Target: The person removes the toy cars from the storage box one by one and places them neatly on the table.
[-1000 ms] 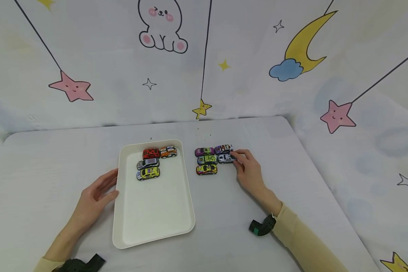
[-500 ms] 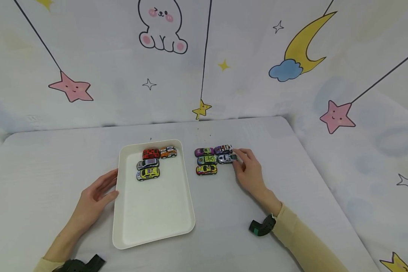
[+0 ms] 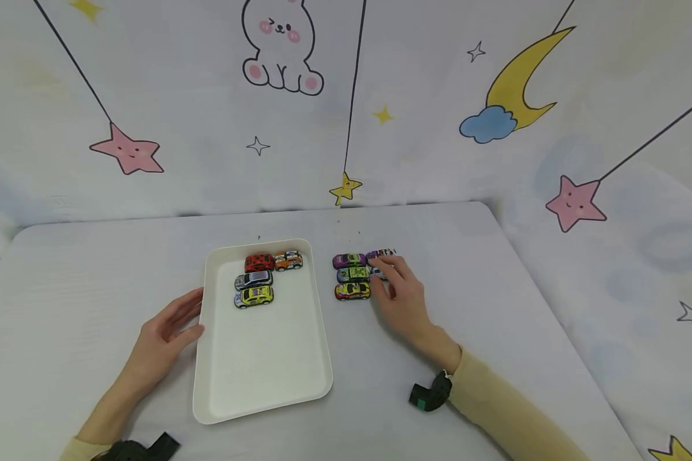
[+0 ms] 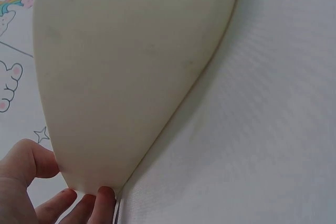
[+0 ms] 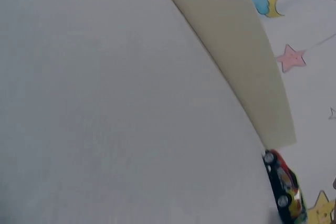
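My left hand (image 3: 158,346) rests against the left wall of a white tray (image 3: 265,358), fingertips touching the wall; the left wrist view shows thumb and fingers spread along the tray (image 4: 126,77). My right hand (image 3: 403,301) is over the right end of a cluster of toy cars, its thumb and fingers apart around a silver car (image 3: 378,273) that it partly covers. Beside it lie a purple car (image 3: 348,260), a green car (image 3: 353,274), a yellow-red car (image 3: 352,291) and a white-purple car (image 3: 380,254). Whether the right fingertips touch a car is hidden.
Inside the tray are a red car (image 3: 259,262), an orange-white car (image 3: 288,260), a silver striped car (image 3: 254,280) and a yellow car (image 3: 254,296). A white cloth covers the table (image 3: 467,269). A printed backdrop (image 3: 421,160) rises behind it.
My right hand has moved left from the silver car's right end to over it, covering part of it. The left hand stays at the tray. The head view has shifted slightly.
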Tool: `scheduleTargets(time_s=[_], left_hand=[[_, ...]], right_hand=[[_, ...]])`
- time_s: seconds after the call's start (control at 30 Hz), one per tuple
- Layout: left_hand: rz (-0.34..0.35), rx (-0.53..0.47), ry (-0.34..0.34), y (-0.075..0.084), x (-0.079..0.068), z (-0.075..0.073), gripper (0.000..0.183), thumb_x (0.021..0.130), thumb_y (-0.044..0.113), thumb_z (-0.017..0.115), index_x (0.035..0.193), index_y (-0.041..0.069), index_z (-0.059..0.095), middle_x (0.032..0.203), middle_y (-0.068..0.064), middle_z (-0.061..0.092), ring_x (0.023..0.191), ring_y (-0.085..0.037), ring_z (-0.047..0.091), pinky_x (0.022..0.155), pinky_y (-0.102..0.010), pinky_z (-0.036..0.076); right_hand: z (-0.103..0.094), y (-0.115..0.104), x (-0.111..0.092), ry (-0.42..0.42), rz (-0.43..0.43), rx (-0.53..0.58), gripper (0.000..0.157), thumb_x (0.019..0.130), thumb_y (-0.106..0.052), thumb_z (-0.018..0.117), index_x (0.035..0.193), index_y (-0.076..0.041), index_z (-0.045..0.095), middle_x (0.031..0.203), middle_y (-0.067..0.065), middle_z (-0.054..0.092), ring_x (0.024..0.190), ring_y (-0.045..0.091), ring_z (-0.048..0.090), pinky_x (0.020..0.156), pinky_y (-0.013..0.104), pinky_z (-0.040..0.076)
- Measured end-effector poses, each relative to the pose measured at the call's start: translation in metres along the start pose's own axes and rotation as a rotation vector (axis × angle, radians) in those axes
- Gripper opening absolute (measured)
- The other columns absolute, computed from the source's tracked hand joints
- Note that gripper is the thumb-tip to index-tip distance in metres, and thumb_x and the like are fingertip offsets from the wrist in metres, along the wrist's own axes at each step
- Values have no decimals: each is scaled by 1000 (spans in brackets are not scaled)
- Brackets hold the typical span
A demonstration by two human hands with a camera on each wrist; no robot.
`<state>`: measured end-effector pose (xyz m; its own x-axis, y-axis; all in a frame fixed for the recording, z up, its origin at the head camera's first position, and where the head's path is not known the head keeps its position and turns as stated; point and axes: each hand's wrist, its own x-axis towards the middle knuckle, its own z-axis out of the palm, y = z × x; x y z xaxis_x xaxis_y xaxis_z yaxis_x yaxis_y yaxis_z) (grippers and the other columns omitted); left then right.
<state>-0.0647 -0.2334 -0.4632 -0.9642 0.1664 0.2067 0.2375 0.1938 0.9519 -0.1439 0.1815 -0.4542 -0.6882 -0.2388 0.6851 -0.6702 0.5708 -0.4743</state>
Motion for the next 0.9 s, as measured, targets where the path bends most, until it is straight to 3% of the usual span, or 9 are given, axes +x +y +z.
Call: scheduleTargets(time_s=[0.3, 0.53, 0.7, 0.9], left_hand=[[9, 31, -7, -2, 2, 5, 58, 94, -9, 60, 148, -7, 39, 150, 4, 49, 130, 6, 50, 99, -9, 46], [1, 45, -10, 0, 3, 5, 58, 95, -7, 60, 149, -5, 39, 152, 1, 48, 130, 7, 49, 99, -8, 46], [-31, 69, -3, 1, 1, 3, 58, 95, -5, 61, 149, -3, 40, 152, -2, 48, 129, 9, 48, 98, -7, 46], [-17, 50, -2, 1, -1, -1, 59, 94, -8, 60, 149, -5, 39, 149, 9, 49, 129, 8, 49, 97, -7, 46]], right_hand=[[30, -28, 19, -157, -47, 4, 28, 91, -6, 70, 119, -3, 69, 118, 10, 65, 73, 16, 58, 61, 26, 48], [48, -46, 31, -325, -52, -29, 31, 94, -17, 70, 123, -5, 68, 122, 7, 63, 73, 13, 59, 68, 30, 53], [62, -58, 39, -448, -34, -97, 36, 94, -21, 71, 127, -10, 66, 128, 7, 61, 101, 21, 67, 80, 40, 54], [75, -64, 51, -504, -34, -199, 36, 92, -14, 72, 128, -11, 66, 130, 8, 62, 109, 27, 62, 89, 41, 53]])
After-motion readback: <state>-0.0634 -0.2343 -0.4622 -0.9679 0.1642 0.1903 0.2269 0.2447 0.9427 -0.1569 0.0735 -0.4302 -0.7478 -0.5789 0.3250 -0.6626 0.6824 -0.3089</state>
